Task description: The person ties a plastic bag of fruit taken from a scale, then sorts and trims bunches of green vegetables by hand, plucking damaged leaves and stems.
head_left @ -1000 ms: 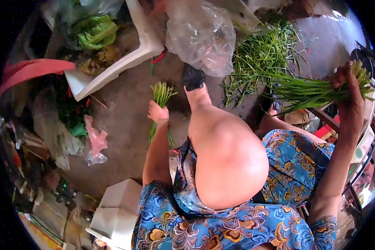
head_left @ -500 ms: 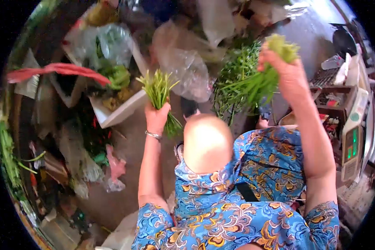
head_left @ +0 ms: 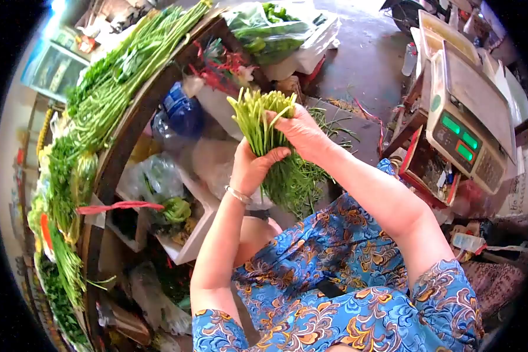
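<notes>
Both hands meet in front of me around bunches of long green vegetable stems. My left hand [head_left: 253, 165], with a bracelet at the wrist, is closed round the left stem bunch [head_left: 246, 114], thumb across the stems. My right hand [head_left: 304, 135] grips the right stem bunch [head_left: 283, 101] from the right side. The two bunches touch side by side, pale cut ends up, leafy ends hanging down. Where one bunch stops and the other starts cannot be made out. Below lie loose leafy greens [head_left: 311, 190], partly hidden by the held stems.
On the left, a curved-looking shelf edge [head_left: 136, 97] bears long greens [head_left: 114, 105]. A white foam box [head_left: 198, 243] holds vegetables and plastic bags. At right stands a scale [head_left: 460, 138] with a lit green display. Bagged greens [head_left: 270, 35] sit at the back.
My hands, apart before with a bunch in each, have come together, the right one moving left and down. The head view has shifted, showing more of the shelf and scale.
</notes>
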### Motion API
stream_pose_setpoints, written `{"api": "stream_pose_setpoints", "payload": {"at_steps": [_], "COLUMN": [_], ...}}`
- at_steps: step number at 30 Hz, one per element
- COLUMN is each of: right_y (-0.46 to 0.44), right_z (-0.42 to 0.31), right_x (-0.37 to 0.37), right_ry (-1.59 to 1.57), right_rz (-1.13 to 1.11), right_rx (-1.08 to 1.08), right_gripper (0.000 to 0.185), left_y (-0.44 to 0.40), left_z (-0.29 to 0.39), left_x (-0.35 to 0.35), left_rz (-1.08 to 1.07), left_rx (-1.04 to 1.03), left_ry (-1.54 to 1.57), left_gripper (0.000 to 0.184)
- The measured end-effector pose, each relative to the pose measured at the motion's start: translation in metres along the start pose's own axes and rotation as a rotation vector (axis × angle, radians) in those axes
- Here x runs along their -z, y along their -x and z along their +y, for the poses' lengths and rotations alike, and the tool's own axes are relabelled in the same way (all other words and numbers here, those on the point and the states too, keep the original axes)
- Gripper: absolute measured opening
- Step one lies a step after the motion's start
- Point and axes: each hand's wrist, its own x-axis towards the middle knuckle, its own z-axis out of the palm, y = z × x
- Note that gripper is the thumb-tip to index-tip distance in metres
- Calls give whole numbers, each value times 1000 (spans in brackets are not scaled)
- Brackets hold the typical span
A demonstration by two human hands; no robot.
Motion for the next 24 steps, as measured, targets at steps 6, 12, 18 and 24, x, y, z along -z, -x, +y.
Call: {"api": "stream_pose_setpoints", "payload": {"at_steps": [6, 12, 18, 24], "right_y": [12, 22, 11, 17], "right_z": [-7, -10, -11, -51], "right_x": [14, 6, 16, 21], "right_ry": [-59, -161, -183, 1426], "right_rz": [43, 56, 72, -27], "right_rx": [16, -64, -38, 586], "right_gripper": [21, 17, 48, 75], "left_y": [-4, -1, -11, -26], "left_z": [-29, -38, -41, -56], "left_x": [-20, -31, -25, 24], "left_rz": [-41, 26, 113, 118], "left_rx": [-1, -76, -34, 229], "left_ry": [-124, -74, 4, 214], "left_gripper": [48, 45, 31, 23]}}
